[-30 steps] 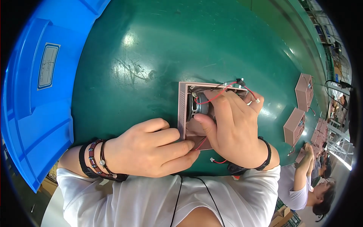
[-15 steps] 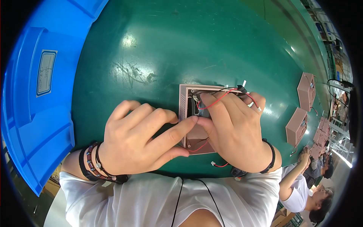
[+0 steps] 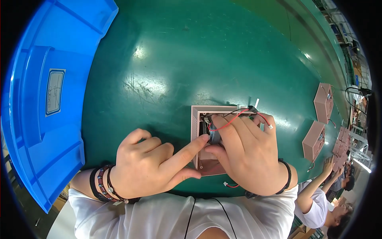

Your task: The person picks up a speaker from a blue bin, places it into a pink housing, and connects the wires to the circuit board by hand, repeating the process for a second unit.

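Note:
An open pinkish-brown plastic box lies on the green table in front of me. Inside it, against the left wall, is a dark round speaker, partly covered by fingers. My right hand reaches into the box from the right, its fingers and thumb closed around the speaker. With its index finger stretched out, my left hand touches the speaker's left side; the thumb is apart and the other fingers are curled. Red and black wires with a white plug run over the right fingers. Another small plug pokes out below the box.
A large blue bin stands along the left side. Two similar boxes with wires, one farther and one nearer, sit at the right. Beyond them a co-worker's hands are at more pinkish-brown parts.
The box and both hands appear lower in the view, as does the bin. My left fingers have curled more, with the index finger still on the speaker. The right hand keeps its grip.

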Motion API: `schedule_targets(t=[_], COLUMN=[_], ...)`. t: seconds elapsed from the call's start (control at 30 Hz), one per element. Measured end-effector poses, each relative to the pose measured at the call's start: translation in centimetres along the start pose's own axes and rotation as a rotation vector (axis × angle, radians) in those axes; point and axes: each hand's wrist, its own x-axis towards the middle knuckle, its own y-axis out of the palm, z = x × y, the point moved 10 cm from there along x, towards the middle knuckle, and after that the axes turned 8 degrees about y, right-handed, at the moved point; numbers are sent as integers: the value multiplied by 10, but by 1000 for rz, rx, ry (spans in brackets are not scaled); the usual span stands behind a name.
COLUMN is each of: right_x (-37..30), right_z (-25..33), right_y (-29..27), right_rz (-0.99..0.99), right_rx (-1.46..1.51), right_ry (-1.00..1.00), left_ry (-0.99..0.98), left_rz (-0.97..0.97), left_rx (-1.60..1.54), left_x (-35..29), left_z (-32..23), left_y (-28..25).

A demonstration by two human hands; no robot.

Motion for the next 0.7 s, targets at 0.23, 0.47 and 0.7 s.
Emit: schedule_targets(t=[0.23,0.47,0.7], right_x=[1,6,8], right_z=[8,11,4], right_y=[2,3,2], right_rz=[-12,24,36], right_rx=[-152,-203,-84], right_ry=[-9,-66,-54], left_ry=[-10,-55,-40], left_rz=[81,67,-3], left_rx=[-38,30,79], left_x=[0,3,7], left_z=[5,9,1], left_y=[12,14,12])
